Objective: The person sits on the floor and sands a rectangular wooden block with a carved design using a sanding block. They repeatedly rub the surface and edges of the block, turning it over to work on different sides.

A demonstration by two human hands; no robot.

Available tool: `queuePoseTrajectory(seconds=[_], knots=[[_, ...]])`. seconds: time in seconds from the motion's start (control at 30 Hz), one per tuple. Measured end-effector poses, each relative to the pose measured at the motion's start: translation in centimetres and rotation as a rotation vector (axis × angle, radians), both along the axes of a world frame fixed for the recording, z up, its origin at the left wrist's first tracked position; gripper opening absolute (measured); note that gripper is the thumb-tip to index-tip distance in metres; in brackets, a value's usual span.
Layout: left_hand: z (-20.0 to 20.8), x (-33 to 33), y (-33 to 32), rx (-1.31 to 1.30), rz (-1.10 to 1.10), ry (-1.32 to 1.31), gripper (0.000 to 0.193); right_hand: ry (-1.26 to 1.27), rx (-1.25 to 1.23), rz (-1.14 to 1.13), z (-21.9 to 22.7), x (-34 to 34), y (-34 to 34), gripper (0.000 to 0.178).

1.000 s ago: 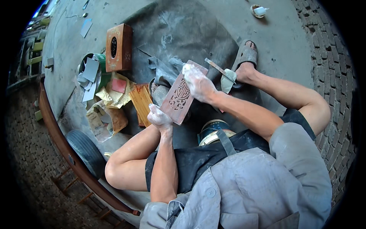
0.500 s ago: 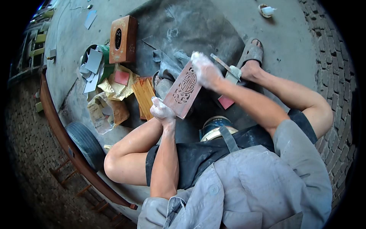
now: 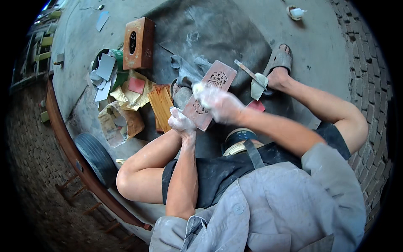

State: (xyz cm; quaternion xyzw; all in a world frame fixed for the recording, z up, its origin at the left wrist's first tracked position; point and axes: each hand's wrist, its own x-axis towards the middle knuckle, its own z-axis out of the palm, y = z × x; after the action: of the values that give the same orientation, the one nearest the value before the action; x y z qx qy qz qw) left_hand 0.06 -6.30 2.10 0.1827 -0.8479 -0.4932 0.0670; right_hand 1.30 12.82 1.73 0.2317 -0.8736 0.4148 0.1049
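A reddish-brown wooden panel (image 3: 230,76) with pierced fretwork is held at a slant between my knees. My left hand (image 3: 182,122), coated in white dust, is closed on its near left corner. Across the panel's middle lies my right hand (image 3: 220,104), blurred by motion and white with dust. Its fingers are closed around something pale yellowish at the fingertips, too smeared to name. The hand hides part of the carving. Right of the panel are a flat strip (image 3: 245,69), a pale green piece (image 3: 258,86) and a red pad (image 3: 256,106).
To the left stand a wooden box (image 3: 145,42) with an oval opening, a green bucket (image 3: 120,75) of grey sheets, and crumpled yellow paper (image 3: 121,98). Yellowish wooden boards (image 3: 159,103) lie by my left knee. A blue can (image 3: 240,135) sits between my thighs, a tyre (image 3: 95,157) further left.
My right hand has swept from the panel's far end down and left to its middle. The far fretwork has come into sight. My left hand keeps its hold.
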Motion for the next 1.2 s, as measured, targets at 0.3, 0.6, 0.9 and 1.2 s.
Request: queuePoseTrajectory(seconds=[0.3,0.6,0.9,1.2], knots=[[0.5,0.2,0.1,-0.010,-0.018,-0.066,0.051,-0.003,-0.019,-0.052,1.5,0.8,-2.6,0.046],[0.5,0.3,0.6,-0.002,0.005,-0.045,0.053,-0.026,0.061,-0.181,-2.5,0.5,0.5,0.055],[0.9,0.4,0.9,-0.033,0.013,-0.053,0.054,-0.033,0.038,-0.180,-1.1,1.1,0.4,0.050],[0.9,0.2,1.1,-0.027,-0.002,-0.045,0.054,-0.032,0.081,-0.206,-0.5,1.8,0.3,0.053]])
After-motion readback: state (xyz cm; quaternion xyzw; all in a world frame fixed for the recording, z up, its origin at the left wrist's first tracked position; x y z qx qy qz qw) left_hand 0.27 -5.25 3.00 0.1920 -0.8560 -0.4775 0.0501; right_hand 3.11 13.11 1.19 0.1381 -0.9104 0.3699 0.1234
